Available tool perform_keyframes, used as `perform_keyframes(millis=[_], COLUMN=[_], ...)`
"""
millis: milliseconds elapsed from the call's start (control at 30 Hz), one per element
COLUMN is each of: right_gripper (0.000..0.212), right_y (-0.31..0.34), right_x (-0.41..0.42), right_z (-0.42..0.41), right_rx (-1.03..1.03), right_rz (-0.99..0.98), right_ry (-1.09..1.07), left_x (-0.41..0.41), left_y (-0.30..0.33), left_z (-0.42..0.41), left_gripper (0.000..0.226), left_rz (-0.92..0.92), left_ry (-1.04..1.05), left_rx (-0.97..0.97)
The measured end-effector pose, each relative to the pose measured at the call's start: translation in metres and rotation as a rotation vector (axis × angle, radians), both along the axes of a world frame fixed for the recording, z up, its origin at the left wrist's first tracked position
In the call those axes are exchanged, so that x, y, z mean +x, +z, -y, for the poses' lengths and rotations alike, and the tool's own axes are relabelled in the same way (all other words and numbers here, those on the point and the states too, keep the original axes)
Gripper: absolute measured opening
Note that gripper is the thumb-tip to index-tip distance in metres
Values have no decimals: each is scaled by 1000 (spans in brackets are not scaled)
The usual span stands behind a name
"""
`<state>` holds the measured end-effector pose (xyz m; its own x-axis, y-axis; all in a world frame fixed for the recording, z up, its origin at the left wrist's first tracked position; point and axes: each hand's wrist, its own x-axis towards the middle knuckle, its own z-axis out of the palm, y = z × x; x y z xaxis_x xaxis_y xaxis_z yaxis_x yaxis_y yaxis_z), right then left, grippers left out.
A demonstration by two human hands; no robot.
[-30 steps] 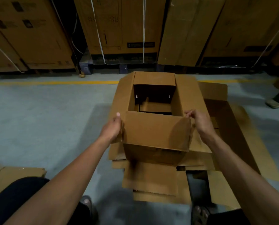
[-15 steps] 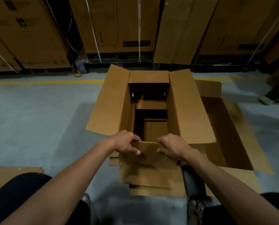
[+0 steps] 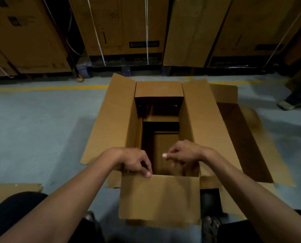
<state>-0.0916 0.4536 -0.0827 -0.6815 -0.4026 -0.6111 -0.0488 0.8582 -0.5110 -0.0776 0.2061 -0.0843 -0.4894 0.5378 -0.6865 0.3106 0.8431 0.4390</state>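
From my end, the brown corrugated cardboard box (image 3: pixel 186 127) sits upright on the grey concrete floor (image 3: pixel 32 128), right in front of the knees and on top of some flattened brown cardboard sheets (image 3: pixel 248 142). All four top flaps are splayed out. The short near flap (image 3: pixel 160 199) is folded down toward me, the two long side flaps (image 3: pixel 111 123) lean outward, and the short far flap (image 3: pixel 158 89) tips back.

The left hand (image 3: pixel 135 160) is curled over the near-left corner, fingers hooked at the near flap's fold w/ one fingertip pressing the crease. The right hand (image 3: pixel 183 153) hovers over the opening, fingers loosely curled, thumb close to forefinger. It has nothing in it that I can see, though it's a bit blurred.

I read the step as box setup: top opened out, near flap being creased back. The bottom looks dark and I can't tell if it's fully seated.

Next move, imo, is the right hand onto the near-right corner to match the left. Then both press the fold evenly so the walls stay square. An uneven push could skew the box.
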Motion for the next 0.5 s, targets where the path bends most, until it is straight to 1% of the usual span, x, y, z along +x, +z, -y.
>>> perform_keyframes(millis=[67,100,133,167,267,400,500], right_gripper=[34,34,38,44,63,83,90], right_y=[-12,-17,-19,-20,-24,-33,-34], right_x=[-9,-15,-20,-25,-48,-88,-115], right_z=[-4,-8,-12,-16,-26,-35,-41], right_rx=[124,204,269,330,479,510,538], right_rz=[-464,-645,-768,-822,-803,-724,-688], right_ry=[-1,7,21,38,40,-23,-4], left_x=[-3,-8,-14,-18,-44,-97,-136], left_y=[-4,-7,-10,-12,-25,-40,-46], left_z=[0,-2,-2,-2,-1,-6,-20], left_gripper=[34,36,38,39,43,51,57], left_rz=[-34,-86,-143,-192,-313,-407,-463], left_ry=[73,104,131,159,251,368,399], left_rx=[60,65,63,57,35,-34,-63])
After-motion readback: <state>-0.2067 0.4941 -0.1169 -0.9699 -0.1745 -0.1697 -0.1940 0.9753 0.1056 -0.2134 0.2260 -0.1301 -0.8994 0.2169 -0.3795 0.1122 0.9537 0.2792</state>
